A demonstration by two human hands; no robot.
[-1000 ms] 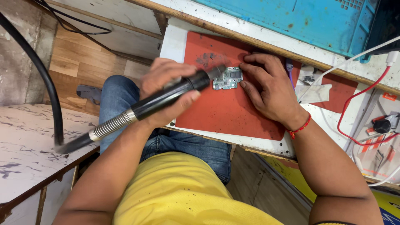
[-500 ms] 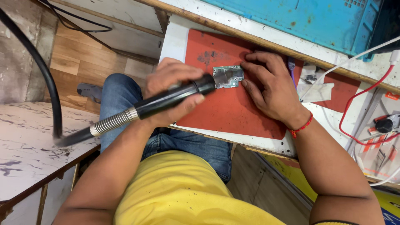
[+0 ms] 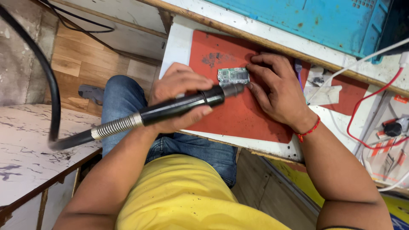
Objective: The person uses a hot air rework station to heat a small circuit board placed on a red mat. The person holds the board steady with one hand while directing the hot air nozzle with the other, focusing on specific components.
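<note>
Circuit board (image 3: 233, 76) is lying at twelve o'clock on the red mat (image 3: 238, 119), right hand (image 3: 275, 91) pinning it flat, while the left hand (image 3: 179, 96), closed around the black hot-air tool (image 3: 183, 106), is bringing its nozzle closer than half a second ago.

left hand (image 3: 181, 96) grips black handpiece (image 3: 183, 106) | right hand (image 3: 277, 91) steadies circuit board (image 3: 233, 76), seemingly | red mat (image 3: 238, 115)

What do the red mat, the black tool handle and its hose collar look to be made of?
The red mat: probably silicone or rubber, matte, with dark scorch-like smudges near the circuit board. The tool handle, gripped in the left hand: likely hard plastic, black with a slight sheen. The hose collar: apparently a coiled metal spring, silvery and ribbed. The right hand steadies the board.
</note>
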